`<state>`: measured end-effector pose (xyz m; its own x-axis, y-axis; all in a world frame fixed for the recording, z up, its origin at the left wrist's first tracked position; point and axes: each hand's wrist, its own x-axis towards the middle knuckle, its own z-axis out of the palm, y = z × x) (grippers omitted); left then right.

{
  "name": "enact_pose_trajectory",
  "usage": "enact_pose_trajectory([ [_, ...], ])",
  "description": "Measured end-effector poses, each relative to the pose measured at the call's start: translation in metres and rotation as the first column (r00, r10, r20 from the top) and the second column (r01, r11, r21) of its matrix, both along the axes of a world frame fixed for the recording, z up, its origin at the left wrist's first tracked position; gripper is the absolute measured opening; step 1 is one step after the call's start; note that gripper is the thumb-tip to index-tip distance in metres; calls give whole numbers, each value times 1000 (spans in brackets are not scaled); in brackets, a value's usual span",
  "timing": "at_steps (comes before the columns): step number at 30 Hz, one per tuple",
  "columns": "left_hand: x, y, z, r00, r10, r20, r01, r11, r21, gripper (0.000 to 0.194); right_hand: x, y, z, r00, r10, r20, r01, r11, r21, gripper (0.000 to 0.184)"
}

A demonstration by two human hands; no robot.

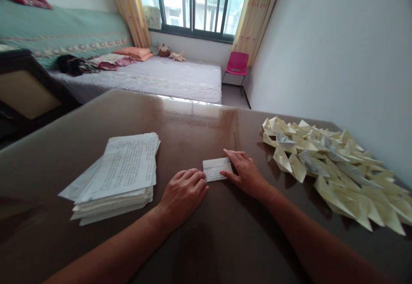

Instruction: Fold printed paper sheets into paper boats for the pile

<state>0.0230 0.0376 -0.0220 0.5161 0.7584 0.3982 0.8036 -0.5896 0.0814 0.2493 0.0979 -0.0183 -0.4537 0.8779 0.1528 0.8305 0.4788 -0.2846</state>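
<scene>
A small folded sheet of printed paper lies flat on the brown table between my hands. My left hand rests on the table, its fingers bent and close together, fingertips at the paper's left edge. My right hand reaches over the paper's right end. Its thumb lies on the lower right part and its fingers stretch out past the upper right corner, thumb and forefinger well apart. Left of my hands is a stack of printed sheets. To the right spreads a heap of folded paper pieces, mostly cream with pointed tips.
The shiny brown table reaches to a bed with pillows, clothes and soft toys. A pink chair stands by the window. At the left is a dark wooden piece of furniture. A white wall runs along the right.
</scene>
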Motion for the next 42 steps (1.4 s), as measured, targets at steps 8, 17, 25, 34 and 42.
enact_pose_trajectory([
  [8,-2,5,1,993,102,66,-85,971,-221,16,4,6,0,882,-28,-470,-95,967,-237,36],
  [17,-8,12,-7,927,104,360,-48,986,-163,42,5,11,1,579,-177,-796,-208,912,-354,19],
  [25,-7,10,-1,917,-108,383,127,992,-24,40,-4,5,1,512,-294,-807,-221,863,-454,29],
  [34,-4,9,2,685,-16,728,176,974,-144,22,-5,-3,8,513,-149,-845,-277,903,-327,57],
  [42,-8,14,-2,910,81,406,-2,982,-190,37,-9,4,-7,601,-287,-746,-159,871,-464,49],
])
